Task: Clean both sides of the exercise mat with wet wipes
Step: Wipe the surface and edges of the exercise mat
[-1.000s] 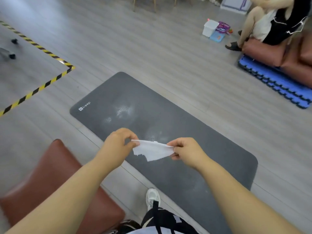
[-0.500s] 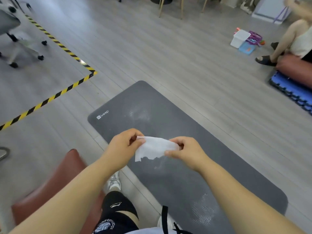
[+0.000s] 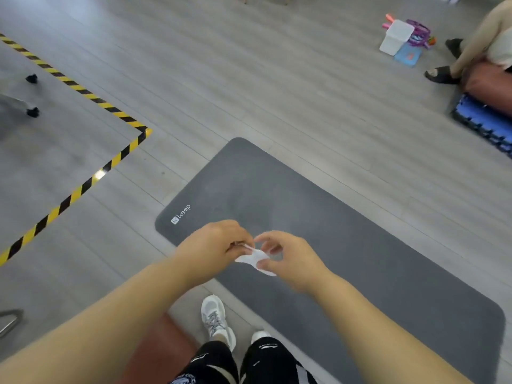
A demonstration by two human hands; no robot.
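1. Nearest, the person's legs in black trousers and pale shoes [image 3: 214,320] stand on the floor just beside the near long edge of the mat [image 3: 360,259]; a red cushion [image 3: 155,353] lies by the legs on the left
2. Above the shoes, both hands meet over the mat. The left hand [image 3: 213,246] has its fingers curled and pinches one end of the wipe [image 3: 253,259]. The right hand [image 3: 291,259] pinches the other end between thumb and bent fingers, with a small gap inside the curl
3. The wipe is small, white and bunched between the hands, held in the air and not touching the mat
4. The mat lies flat on the floor, dark grey, with its logo corner to the left and its length running off to the lower right
5. The step in hand looks like readying the wipe, folding or gathering it into a pad; no wiping is under way. The next move likely calls for bending down, pressing the wipe onto the mat with one hand and stroking across it. The underside would need the mat turned over later
6. Farther off, striped tape [image 3: 83,187] marks a corner on the left, and a white box [image 3: 396,37] sits far right near a seated person and blue tiles [image 3: 482,120]
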